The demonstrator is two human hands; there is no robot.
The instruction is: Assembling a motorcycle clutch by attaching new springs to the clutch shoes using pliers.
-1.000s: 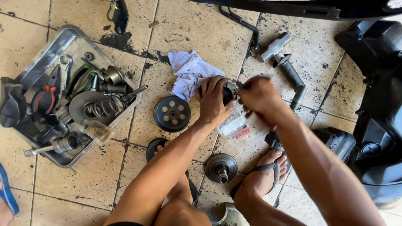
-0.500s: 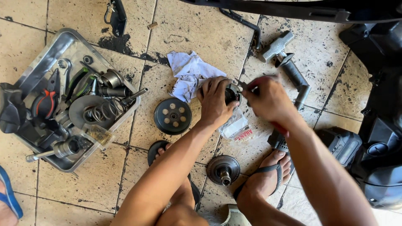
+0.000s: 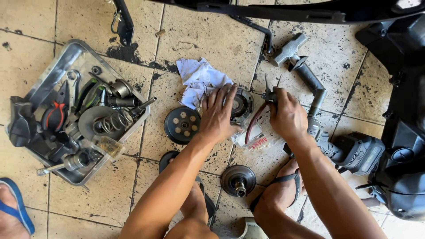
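On the tiled floor (image 3: 208, 35), just beside a crumpled white rag (image 3: 199, 79), a round metal drum (image 3: 239, 104) lies under the left hand (image 3: 219, 116), whose fingers are spread flat across its top, pressing rather than gripping. The right hand (image 3: 287, 117) is closed around red-handled pliers (image 3: 261, 110), tips pointing up at the drum's right edge. It looks heavy, stiff and greasy, so slippery; the rim seems the surest hold.
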